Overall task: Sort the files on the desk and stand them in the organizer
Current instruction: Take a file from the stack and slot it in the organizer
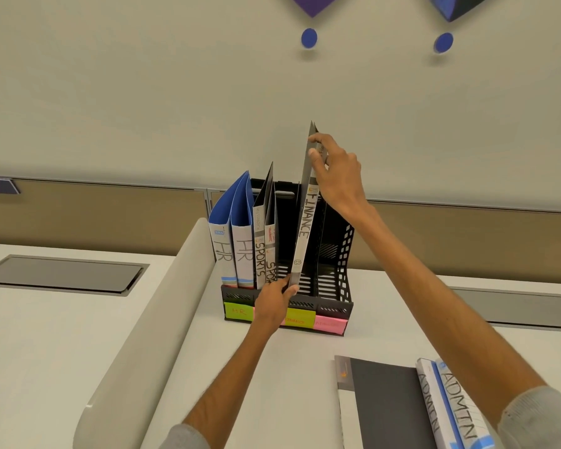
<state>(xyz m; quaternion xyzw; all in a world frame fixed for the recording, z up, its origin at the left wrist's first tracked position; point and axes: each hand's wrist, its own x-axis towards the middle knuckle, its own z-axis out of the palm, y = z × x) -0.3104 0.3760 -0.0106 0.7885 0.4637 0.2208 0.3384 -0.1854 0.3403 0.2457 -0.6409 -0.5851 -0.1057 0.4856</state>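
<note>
A black mesh organizer (337, 286) stands on the white desk, with coloured sticky labels along its front. Two blue HR files (237, 228) stand in its left slot and two grey SPORTS files (263, 244) in the slot beside them. A grey FINANCE file (303, 228) stands tilted over the third slot. My right hand (336, 171) pinches its top end. My left hand (276, 298) grips its bottom corner at the organizer's front rim. The rightmost slot holds nothing that I can see.
A dark grey file (382, 403) and two ADMIN files (447, 403) lie flat on the desk at the lower right. A curved white divider (149, 319) runs along the left of the organizer. Grey recessed panels (62, 273) sit in the desks either side.
</note>
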